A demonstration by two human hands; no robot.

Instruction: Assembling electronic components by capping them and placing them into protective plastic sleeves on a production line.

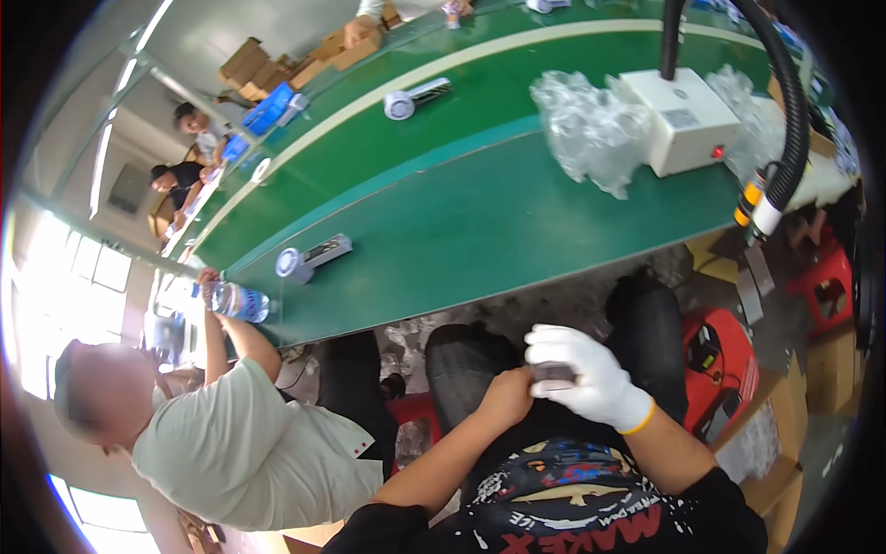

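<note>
Above my lap, my left hand (pixel 506 397) is bare and closed, with its fingertips against the left end of a small dark piece (pixel 554 372). My right hand (pixel 591 383), in a white glove with a yellow cuff, has its fingers curled round that same piece. Only the dark middle of the piece shows, so its kind cannot be made out. Both hands are below the near edge of the green workbench (pixel 415 254). On the bench, toward the left, lies a white device with a round head and a handle (pixel 295 266).
A co-worker (pixel 249 443) at my left holds a water bottle (pixel 235 302). To the right stand a white box-shaped machine (pixel 683 120) with a black hose (pixel 794 120), and clear plastic bags (pixel 595 125). A second such device (pixel 401 104) lies on the conveyor. A red stool (pixel 720 360) is beside my leg.
</note>
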